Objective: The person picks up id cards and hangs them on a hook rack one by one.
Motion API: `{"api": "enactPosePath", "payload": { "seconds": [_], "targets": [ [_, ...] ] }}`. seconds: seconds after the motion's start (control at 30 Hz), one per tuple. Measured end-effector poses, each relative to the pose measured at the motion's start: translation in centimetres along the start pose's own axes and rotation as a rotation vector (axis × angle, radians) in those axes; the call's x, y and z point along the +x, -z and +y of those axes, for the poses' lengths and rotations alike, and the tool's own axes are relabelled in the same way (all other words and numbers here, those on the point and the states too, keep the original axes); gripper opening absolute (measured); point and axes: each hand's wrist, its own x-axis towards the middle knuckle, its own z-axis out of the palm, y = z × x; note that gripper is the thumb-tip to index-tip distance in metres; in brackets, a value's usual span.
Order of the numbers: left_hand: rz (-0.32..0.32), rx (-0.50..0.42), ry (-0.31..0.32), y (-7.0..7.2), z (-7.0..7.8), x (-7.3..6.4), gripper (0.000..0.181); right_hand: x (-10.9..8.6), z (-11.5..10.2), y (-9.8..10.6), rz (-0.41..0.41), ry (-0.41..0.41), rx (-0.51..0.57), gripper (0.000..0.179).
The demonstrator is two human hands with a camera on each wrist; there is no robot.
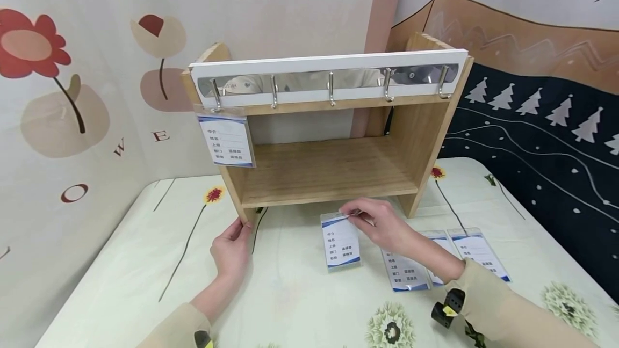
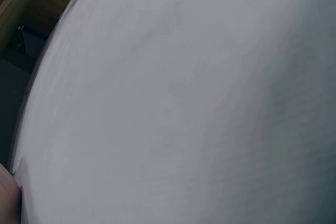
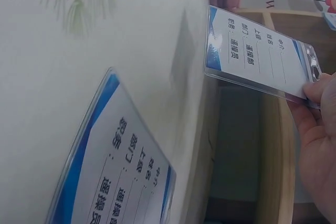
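Note:
My right hand (image 1: 379,224) pinches an ID badge (image 1: 340,246) in a clear plastic sleeve by its top corner. The right wrist view shows this badge (image 3: 257,51) held off the cloth, a shadow beside it. Thumb and fingers of my left hand (image 1: 231,248) grip the front left leg of a wooden shelf (image 1: 329,168) near the tabletop. Across the shelf's top front runs a white hook rail (image 1: 302,80) with several metal hooks. A second badge (image 1: 226,141) hangs from the leftmost hook. The left wrist view is mostly tablecloth.
Below my right forearm lie more badges, one at the front (image 1: 405,270), another at the far right (image 1: 479,254) and one partly hidden between them. A flowered tablecloth (image 1: 290,294) covers the table. Printed curtains (image 1: 295,9) stand behind the shelf and along both sides.

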Motion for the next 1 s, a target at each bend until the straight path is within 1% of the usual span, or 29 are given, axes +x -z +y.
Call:
{"api": "enactPosePath", "payload": {
  "seconds": [0.17, 0.3, 0.43, 0.73, 0.9, 1.0],
  "targets": [
    [-0.009, 0.005, 0.008, 0.1, -0.1, 0.1, 0.039, 0.3, -0.4, 0.2, 0.025, 0.023, -0.004, 0.031],
    [-0.01, -0.001, 0.005, 0.1, -0.2, 0.2, 0.039, 0.9, -0.6, 0.5, 0.046, 0.076, -0.013, 0.032],
    [-0.014, -0.001, 0.008, 0.1, -0.1, 0.2, 0.039, 1.6, -0.9, 0.9, 0.058, 0.111, -0.025, 0.032],
    [-0.007, 0.002, 0.011, 0.1, -0.1, 0.1, 0.039, 2.7, -1.4, 1.6, 0.068, 0.102, -0.023, 0.033],
    [-0.008, -0.001, 0.008, 0.1, -0.1, 0.0, 0.039, 3.2, -1.5, 1.8, 0.08, 0.138, -0.018, 0.034],
    [-0.013, -0.002, 0.01, 0.1, -0.1, 0.1, 0.039, 3.6, -1.5, 1.9, 0.105, 0.177, -0.02, 0.034]
  ]
}}
